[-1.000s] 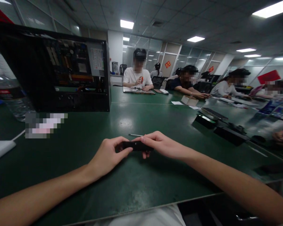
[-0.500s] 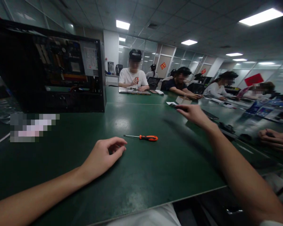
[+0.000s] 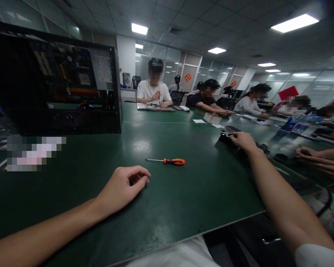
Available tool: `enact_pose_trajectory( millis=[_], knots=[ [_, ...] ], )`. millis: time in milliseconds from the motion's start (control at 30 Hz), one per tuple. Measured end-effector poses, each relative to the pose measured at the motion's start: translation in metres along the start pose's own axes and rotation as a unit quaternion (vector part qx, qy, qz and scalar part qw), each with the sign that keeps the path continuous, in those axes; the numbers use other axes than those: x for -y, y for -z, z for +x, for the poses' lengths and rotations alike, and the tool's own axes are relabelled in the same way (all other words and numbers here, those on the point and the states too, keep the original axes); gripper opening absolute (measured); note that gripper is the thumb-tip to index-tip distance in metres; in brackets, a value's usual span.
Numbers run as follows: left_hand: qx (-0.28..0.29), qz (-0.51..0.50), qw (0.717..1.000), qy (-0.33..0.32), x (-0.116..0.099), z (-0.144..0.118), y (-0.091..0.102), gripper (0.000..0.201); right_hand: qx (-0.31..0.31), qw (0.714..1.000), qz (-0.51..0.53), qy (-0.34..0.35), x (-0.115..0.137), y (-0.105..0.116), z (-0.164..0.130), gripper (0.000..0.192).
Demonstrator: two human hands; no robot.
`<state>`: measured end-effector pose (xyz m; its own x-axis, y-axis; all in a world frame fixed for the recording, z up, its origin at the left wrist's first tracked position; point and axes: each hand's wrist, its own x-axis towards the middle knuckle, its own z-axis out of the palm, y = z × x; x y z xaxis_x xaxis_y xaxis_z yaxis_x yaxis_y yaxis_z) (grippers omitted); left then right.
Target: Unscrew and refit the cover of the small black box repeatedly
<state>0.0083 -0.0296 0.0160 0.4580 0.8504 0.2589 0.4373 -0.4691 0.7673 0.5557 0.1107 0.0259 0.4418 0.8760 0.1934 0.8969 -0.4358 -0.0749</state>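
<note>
My left hand (image 3: 128, 183) rests on the green table (image 3: 167, 211), fingers loosely curled, a small gap at the thumb and nothing held. Just beyond its fingertips lies a screwdriver (image 3: 165, 161) with an orange and black handle, its shaft pointing left. Farther off to the right, my right hand (image 3: 242, 141) has its fingers closed at the top edge of a dark, shiny, boxy object (image 3: 225, 139). What kind of object it is, I cannot make out. On the left, a black computer case (image 3: 115, 92) stands with its side off, showing the boards within.
A small open cardboard box (image 3: 212, 118) and white paper (image 3: 199, 121) lie toward the far side. At the right edge are a neighbour's hands (image 3: 320, 159). Across the table a person in white (image 3: 156, 91) works with a tool. A blurred-out patch (image 3: 36, 154) sits below the case.
My right hand has moved right and slightly down, onto the dark boxy object. My left hand and the screwdriver stay about where they were. The view has shifted slightly.
</note>
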Motion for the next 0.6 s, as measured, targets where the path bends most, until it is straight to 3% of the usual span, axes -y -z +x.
enact_pose_trajectory(
  millis=[267,600],
  knots=[
    [0.001,0.002,1.000,-0.003,-0.0001,-0.0006,-0.0003,0.019,0.030,0.999,-0.020,0.002,-0.0044,-0.0017,0.0039,0.036],
    [0.016,0.006,1.000,-0.009,0.0012,-0.0008,-0.0003,0.020,0.015,1.000,-0.020,-0.001,0.0008,-0.0113,0.0095,0.033]
  ],
)
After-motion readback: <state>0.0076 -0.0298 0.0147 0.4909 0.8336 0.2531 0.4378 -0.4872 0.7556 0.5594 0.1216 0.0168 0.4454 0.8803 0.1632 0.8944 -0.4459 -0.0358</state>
